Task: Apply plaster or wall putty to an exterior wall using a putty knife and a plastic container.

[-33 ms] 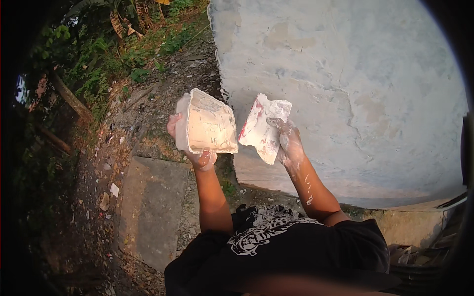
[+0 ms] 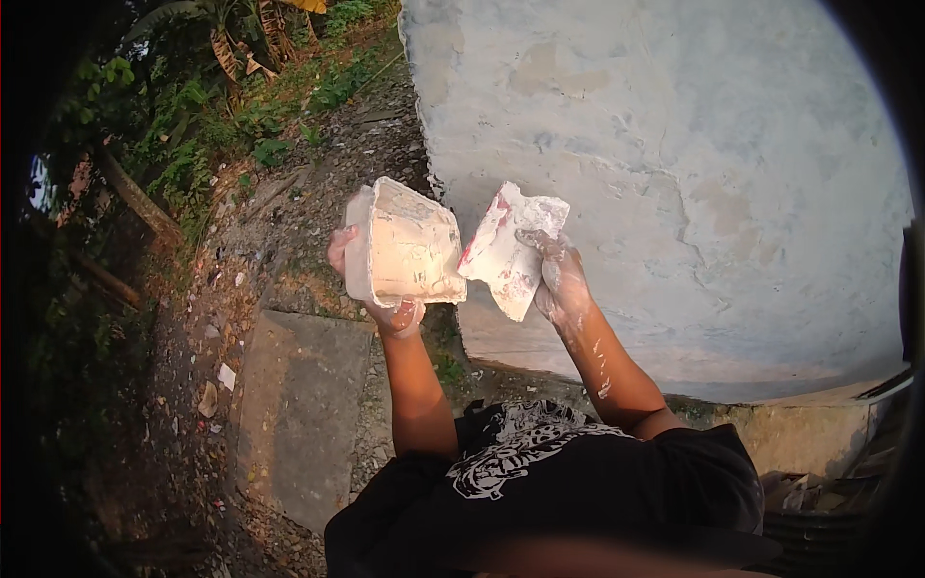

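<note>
My left hand (image 2: pixel 397 316) grips a whitish rectangular tub (image 2: pixel 414 246) from its left and near sides. The tub's inside is smeared with pale plaster, and its mouth is tilted toward me. Closed on the near right end of an irregular flat piece (image 2: pixel 511 246) is my right hand (image 2: pixel 561 277). That piece is coated in white plaster, with red patches along its left edge and ragged outlines. Its left corner is right at the tub's right rim; whether they touch I cannot tell. White plaster spots both the hand and the right forearm.
A pale grey-blue plastered wall (image 2: pixel 617 125) with rough patches and a crack rises ahead and to the right. On the left, a concrete slab (image 2: pixel 303 405) lies on stony ground strewn with litter (image 2: pixel 226 376). Plants (image 2: pixel 251 116) and a slanting trunk (image 2: pixel 140 197) stand farther off.
The red-edged piece in my right hand has shifted slightly left and turned, its left corner now closer to the tub. The tub has barely moved.
</note>
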Demonstrator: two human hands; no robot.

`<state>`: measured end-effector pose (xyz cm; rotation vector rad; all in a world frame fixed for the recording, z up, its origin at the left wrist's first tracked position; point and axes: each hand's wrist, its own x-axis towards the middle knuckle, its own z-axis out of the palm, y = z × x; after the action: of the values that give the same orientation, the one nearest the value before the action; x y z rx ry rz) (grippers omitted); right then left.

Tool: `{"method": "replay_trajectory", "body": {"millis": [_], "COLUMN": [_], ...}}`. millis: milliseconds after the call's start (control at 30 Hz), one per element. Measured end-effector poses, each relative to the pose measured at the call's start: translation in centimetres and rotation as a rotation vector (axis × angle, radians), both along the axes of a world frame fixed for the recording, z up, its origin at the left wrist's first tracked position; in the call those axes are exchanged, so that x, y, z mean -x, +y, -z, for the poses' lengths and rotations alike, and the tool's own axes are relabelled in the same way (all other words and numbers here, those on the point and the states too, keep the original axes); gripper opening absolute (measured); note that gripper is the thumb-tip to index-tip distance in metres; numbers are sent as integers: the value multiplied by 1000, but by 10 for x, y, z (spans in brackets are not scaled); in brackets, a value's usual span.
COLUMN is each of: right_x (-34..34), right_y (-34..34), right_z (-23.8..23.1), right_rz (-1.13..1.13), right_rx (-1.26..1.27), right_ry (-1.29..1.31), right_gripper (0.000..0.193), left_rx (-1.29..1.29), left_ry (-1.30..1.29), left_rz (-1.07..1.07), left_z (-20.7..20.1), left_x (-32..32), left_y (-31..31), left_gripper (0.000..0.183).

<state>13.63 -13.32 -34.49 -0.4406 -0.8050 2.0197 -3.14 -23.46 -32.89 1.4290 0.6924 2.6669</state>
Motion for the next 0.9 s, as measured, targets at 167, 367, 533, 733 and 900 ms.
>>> {"method": "replay_trajectory", "body": {"millis": [167,367,533,733,900], "right_x": [15,31,32,39,44], "right_y": [-6,-2,3,3,17], "right_z": [-4,-1,-3,-34,-112], "right_rz": [23,268,331,288,351], "right_rx": [98,-55,-66,-243,-555], "right_ry": [72,-10,8,132,194], "right_gripper": [31,30,30,38,53], "left_rx": [8,-7,8,96,170], "left_ry": [206,264,175,-163,-596], "left_rz": [-116,-50,-3,109,188], "left_z": [-2,-12,-11,4,15], "left_x": [-8,-22,-26,-17,11], "left_y": [7,24,30,24,13], "left_gripper": [88,87,85,87,72]}}
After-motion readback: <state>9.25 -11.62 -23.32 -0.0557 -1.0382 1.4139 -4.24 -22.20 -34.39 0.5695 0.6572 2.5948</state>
